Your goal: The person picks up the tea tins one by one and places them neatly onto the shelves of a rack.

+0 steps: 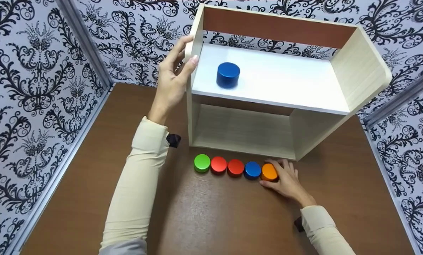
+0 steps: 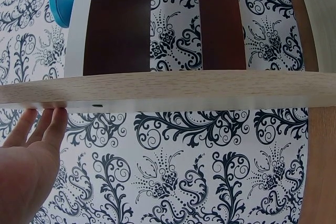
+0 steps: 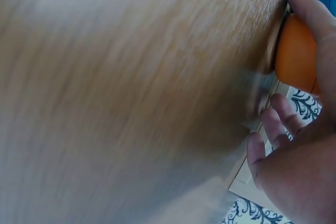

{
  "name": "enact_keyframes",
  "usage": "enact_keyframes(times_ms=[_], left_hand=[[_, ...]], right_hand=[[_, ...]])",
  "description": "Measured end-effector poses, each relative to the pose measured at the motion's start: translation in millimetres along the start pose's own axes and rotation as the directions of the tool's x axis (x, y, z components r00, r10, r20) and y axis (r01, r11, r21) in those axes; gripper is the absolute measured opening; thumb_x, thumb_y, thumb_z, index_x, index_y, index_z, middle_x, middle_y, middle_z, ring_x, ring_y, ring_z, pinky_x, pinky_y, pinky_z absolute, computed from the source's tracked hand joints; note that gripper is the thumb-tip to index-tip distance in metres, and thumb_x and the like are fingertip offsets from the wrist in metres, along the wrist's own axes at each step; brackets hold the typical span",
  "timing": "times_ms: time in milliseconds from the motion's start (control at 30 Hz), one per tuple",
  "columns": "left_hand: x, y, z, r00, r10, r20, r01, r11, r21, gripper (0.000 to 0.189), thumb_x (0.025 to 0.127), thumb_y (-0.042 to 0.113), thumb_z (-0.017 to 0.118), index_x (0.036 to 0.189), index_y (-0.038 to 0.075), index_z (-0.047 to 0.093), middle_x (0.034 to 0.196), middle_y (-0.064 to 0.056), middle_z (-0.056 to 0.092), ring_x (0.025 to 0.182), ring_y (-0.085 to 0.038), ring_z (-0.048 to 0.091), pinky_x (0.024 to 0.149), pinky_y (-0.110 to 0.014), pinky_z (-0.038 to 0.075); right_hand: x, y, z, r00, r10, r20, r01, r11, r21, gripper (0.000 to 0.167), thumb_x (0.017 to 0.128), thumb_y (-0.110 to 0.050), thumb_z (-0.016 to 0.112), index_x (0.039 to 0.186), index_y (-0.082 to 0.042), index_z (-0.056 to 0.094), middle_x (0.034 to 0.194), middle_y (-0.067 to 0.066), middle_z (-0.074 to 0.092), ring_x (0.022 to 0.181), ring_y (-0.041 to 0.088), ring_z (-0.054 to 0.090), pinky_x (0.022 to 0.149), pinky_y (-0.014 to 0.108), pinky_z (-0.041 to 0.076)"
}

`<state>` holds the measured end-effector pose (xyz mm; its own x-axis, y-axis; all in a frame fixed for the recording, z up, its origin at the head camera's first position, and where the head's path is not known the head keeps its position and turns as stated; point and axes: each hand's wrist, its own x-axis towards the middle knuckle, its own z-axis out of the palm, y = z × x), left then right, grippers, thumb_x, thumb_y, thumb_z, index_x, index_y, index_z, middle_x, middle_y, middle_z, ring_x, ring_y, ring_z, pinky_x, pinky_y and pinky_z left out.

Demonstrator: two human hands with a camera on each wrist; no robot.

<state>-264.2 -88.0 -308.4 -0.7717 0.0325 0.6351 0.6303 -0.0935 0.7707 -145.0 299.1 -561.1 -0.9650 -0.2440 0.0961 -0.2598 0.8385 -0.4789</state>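
My left hand (image 1: 174, 78) holds the left side panel (image 2: 173, 87) of a pale wooden two-level shelf unit (image 1: 365, 71). In the left wrist view its fingertips touch the panel's outer face; the thumb is hidden there. On the white upper shelf stands a blue cylinder (image 1: 228, 75). At the right end of a row on the table, my right hand (image 1: 285, 180) pinches an orange cylinder (image 1: 269, 171) between thumb and index finger, the other fingers spread beside it. Leftward from it stand a blue cylinder (image 1: 252, 170), two red cylinders (image 1: 235, 168) and a green cylinder (image 1: 201, 163).
The shelf unit stands on a brown wooden table (image 1: 211, 216), its lower compartment (image 1: 245, 127) facing the row of cylinders. Black-and-white patterned walls (image 1: 38, 106) enclose the table at the back and both sides.
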Motion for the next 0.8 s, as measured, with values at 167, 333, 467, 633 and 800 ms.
enact_keyframes(times_ms=[167,333,467,633,800], left_hand=[[0.2,0.2,0.5,1.0,0.005,-0.001,-0.005,1.0,-0.001,0.045,0.101,0.008,0.06,0.144,0.004,0.051,0.119,-0.014,0.066,0.1,-0.038,0.06,0.079,-0.048,0.057],[0.4,0.3,0.5,1.0,0.004,0.002,-0.004,1.0,0.002,0.045,0.101,0.008,0.06,0.145,0.004,0.051,0.121,-0.014,0.066,0.101,-0.037,0.061,0.08,-0.049,0.057],[0.4,0.4,0.7,1.0,-0.006,-0.003,0.006,1.0,-0.005,0.045,0.101,0.008,0.06,0.145,0.004,0.051,0.121,-0.015,0.065,0.103,-0.038,0.06,0.081,-0.051,0.057],[0.4,0.1,0.8,1.0,-0.007,-0.007,0.007,1.0,-0.014,0.045,0.101,0.008,0.06,0.145,0.004,0.051,0.125,-0.02,0.063,0.105,-0.034,0.061,0.084,-0.052,0.056],[0.3,-0.4,0.9,1.0,-0.007,-0.006,0.007,1.0,-0.016,0.044,0.101,0.008,0.06,0.144,0.004,0.052,0.125,-0.017,0.064,0.105,-0.035,0.061,0.085,-0.052,0.056]], right_hand=[[-0.3,1.3,-0.3,1.0,0.008,0.014,-0.008,1.0,0.01,0.072,0.079,-0.044,0.087,0.138,-0.013,0.059,0.123,0.02,0.048,0.11,0.038,0.042,0.084,0.052,0.031],[-0.6,0.9,-1.2,1.0,0.012,0.02,-0.013,1.0,0.013,0.072,0.08,-0.043,0.087,0.137,-0.009,0.059,0.124,0.021,0.047,0.11,0.038,0.042,0.088,0.055,0.031],[-0.6,0.8,-1.3,0.999,0.019,0.025,-0.019,1.0,0.014,0.071,0.08,-0.042,0.086,0.135,-0.006,0.059,0.124,0.021,0.047,0.111,0.039,0.042,0.089,0.056,0.031],[-0.2,0.5,-1.3,0.999,0.031,0.029,-0.032,0.999,0.017,0.067,0.081,-0.042,0.086,0.13,-0.004,0.061,0.123,0.02,0.048,0.111,0.038,0.042,0.088,0.055,0.032],[-0.6,-0.8,-2.1,0.999,0.027,0.024,-0.028,0.999,0.023,0.064,0.08,-0.039,0.087,0.126,-0.003,0.063,0.12,0.02,0.049,0.11,0.038,0.043,0.089,0.056,0.032]])
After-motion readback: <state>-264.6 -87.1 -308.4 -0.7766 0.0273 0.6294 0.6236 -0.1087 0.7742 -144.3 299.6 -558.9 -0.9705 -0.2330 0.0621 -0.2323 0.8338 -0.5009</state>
